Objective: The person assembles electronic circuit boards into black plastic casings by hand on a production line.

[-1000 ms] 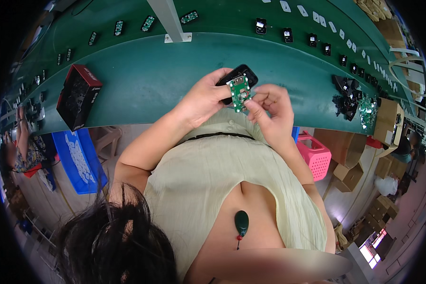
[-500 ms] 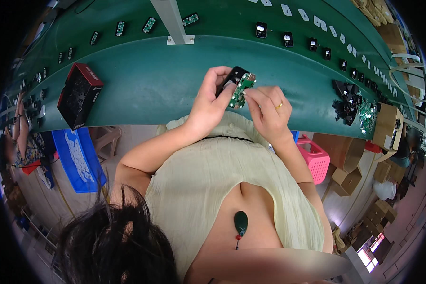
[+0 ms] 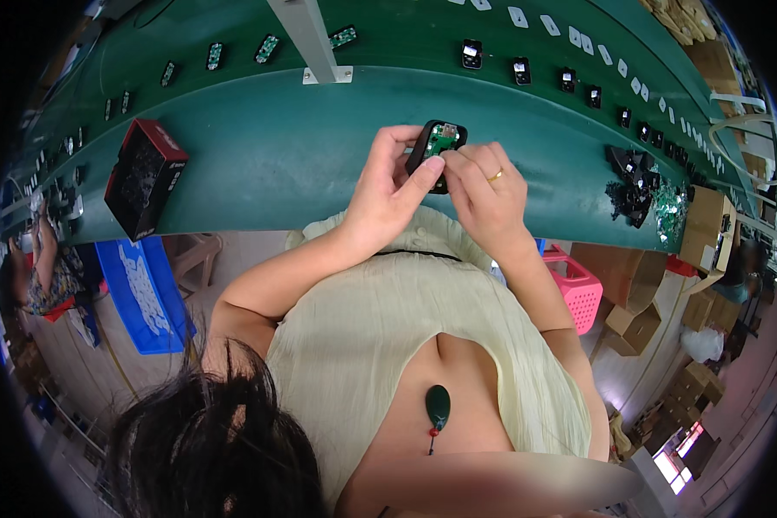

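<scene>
Above the near edge of the green bench I hold a small black plastic housing point(image 3: 425, 145) with a green circuit board point(image 3: 443, 141) set into it. My left hand point(image 3: 384, 190) is closed round the housing's left side, its thumb pressing on the board's face. My right hand point(image 3: 492, 194), with a ring on one finger, is closed at the right side, its fingertips pinching at the board's edge beside the left thumb. The fingers hide the lower part of the board. A silvery connector shows at the board's top end.
A red-and-black box point(image 3: 145, 177) of dark parts stands left on the bench point(image 3: 276, 147). Black housings point(image 3: 634, 186) and loose green boards point(image 3: 670, 211) lie in piles at right, by a cardboard box point(image 3: 708, 229). A metal post point(image 3: 306, 39) rises ahead. Units line the green belt point(image 3: 406, 34).
The circuit board, held above and beside the housing before, now sits in it. The left thumb has moved onto the board, and the right fingers have shifted slightly left and up.
</scene>
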`<state>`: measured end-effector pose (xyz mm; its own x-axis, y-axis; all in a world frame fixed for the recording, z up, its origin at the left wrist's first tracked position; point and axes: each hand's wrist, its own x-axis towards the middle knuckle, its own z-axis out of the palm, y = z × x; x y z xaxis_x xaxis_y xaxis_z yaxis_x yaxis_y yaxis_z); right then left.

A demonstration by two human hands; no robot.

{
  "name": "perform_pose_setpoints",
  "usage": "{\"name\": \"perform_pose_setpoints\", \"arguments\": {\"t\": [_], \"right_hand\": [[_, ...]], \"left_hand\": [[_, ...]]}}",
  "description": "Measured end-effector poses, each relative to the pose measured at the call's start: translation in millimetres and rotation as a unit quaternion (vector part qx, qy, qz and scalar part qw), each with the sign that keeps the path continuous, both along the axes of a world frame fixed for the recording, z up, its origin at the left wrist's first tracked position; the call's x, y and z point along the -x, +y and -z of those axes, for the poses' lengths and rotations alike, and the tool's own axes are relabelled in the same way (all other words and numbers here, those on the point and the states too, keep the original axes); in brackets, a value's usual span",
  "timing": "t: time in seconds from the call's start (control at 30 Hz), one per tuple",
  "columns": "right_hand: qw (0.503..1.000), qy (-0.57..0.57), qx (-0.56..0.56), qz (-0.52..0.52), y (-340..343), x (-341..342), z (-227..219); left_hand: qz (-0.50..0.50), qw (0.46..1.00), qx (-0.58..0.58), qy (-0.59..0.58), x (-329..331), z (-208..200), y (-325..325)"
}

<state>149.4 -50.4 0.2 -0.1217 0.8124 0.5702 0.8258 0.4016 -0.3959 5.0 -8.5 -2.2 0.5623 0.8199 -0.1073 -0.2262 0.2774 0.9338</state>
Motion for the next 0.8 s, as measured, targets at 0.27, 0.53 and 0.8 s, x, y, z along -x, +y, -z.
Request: {"name": "perform_pose_setpoints", "arguments": {"t": [0.27, 0.53, 0.8], "right_hand": [[0.872, 0.451, 0.190, 0.036, 1.7, 11.6, 29.9], [0.886, 0.430, 0.169, 0.050, 28.3, -9.7, 58.3], [0.832, 0.457, 0.238, 0.206, 20.0, -50.2, 102.7]], "left_hand": [[-0.021, 0.999, 0.015, 0.026, -10.1, 23.1, 14.5], [-0.004, 0.998, 0.028, 0.063, -32.1, 49.8, 44.0], [0.001, 0.958, 0.171, 0.231, -70.3, 150.8, 162.6]]}}
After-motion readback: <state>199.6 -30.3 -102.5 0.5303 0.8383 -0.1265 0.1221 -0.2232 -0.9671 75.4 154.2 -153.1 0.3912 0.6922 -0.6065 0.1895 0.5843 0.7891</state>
